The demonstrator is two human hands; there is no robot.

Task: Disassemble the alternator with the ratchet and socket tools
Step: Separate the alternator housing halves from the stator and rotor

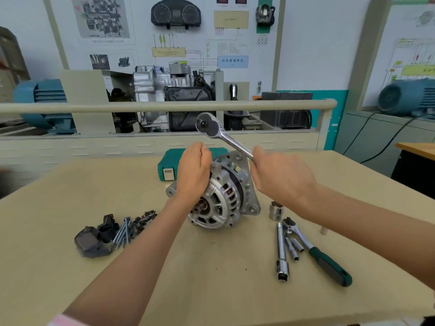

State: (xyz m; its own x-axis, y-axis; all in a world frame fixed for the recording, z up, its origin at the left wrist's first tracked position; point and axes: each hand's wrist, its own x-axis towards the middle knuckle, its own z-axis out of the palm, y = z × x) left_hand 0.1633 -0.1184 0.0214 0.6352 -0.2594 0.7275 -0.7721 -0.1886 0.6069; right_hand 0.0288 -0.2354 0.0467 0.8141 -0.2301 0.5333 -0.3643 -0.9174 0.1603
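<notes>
The silver alternator (223, 198) lies on its side in the middle of the table (211, 267), its open rear end facing me. My left hand (193, 170) curls over its upper left edge and grips the housing. My right hand (280, 177) grips the handle of a large chrome ratchet (219, 130), whose head is raised above and behind the alternator, clear of it. A second ratchet with a green handle (322, 255), an extension bar (281, 250), small sockets (294, 248) and a large socket (275, 210) lie to the right.
Removed parts lie at the left: a dark cover piece (94, 238), several long bolts (123, 231) and a brush or rectifier part (143, 220). A green tool case (169, 165) sits behind the alternator. Beyond the table are a rail (164, 105) and an engine display (174, 95).
</notes>
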